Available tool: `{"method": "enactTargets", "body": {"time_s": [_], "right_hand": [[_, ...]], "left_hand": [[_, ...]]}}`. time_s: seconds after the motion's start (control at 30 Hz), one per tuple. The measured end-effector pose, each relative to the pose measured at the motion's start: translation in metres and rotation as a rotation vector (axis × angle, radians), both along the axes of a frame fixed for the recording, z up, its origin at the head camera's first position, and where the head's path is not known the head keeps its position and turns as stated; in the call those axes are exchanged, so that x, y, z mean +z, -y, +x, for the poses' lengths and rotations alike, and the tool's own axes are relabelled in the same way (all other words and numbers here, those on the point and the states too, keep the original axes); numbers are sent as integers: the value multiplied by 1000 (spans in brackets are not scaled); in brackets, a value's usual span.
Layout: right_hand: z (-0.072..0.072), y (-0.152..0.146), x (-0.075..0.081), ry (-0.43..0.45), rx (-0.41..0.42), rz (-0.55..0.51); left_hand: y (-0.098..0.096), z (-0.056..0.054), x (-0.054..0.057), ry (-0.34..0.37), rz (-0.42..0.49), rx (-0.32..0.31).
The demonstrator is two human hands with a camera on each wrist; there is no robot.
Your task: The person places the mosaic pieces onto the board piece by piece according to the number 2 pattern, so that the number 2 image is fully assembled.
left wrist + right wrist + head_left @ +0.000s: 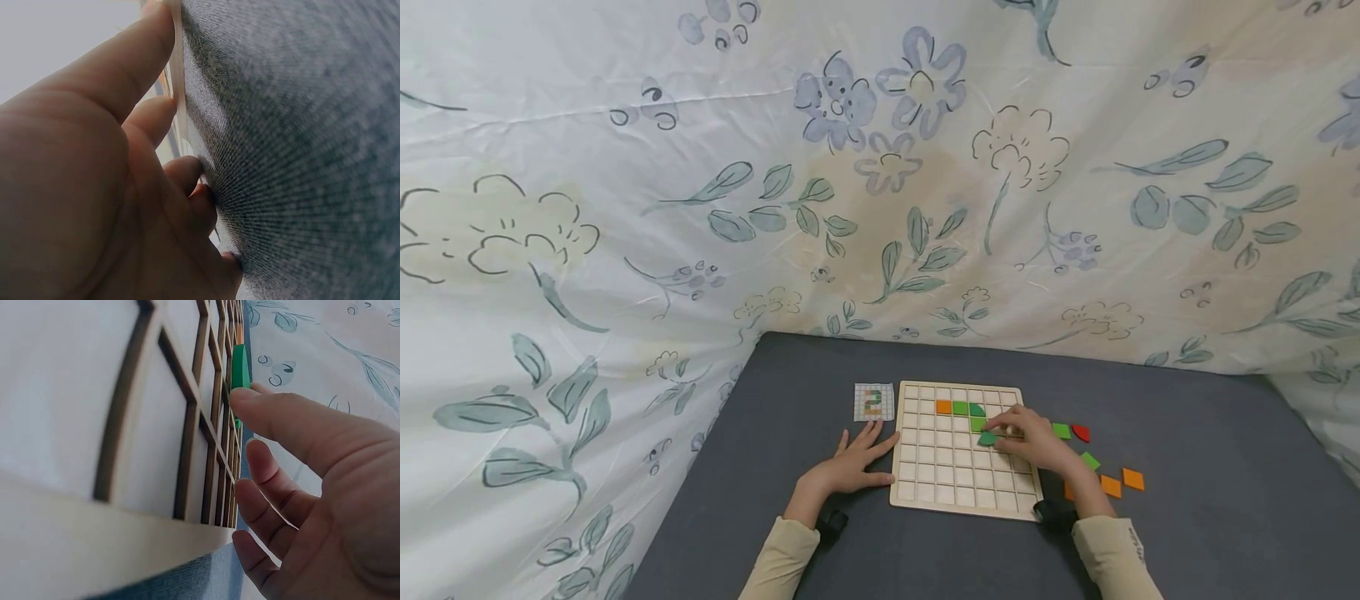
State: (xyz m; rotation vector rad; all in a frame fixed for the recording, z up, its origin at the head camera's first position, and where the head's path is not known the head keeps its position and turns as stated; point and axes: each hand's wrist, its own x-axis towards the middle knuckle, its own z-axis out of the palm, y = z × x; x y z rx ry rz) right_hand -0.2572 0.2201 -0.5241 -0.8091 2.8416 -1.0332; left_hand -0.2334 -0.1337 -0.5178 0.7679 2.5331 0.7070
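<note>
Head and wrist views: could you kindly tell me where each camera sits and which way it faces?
Head: worn on the head, facing forward and down at the grid board; left hand, right hand and sleeves show.
Left wrist: on that wrist, looking along the left hand to the grid board's edge; only that hand shows.
Right wrist: on that wrist, facing across the grid board; only the right hand shows.
Shared: head and right wrist both show the green piece that the right hand pinches.
</note>
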Motion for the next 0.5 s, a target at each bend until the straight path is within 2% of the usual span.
{"method": "enactTargets", "body": {"time_s": [0.5], "right_hand": [[-3,6,-4,-25,37,-3]], "left_hand": [[1,0,1,-2,9,-7]]}}
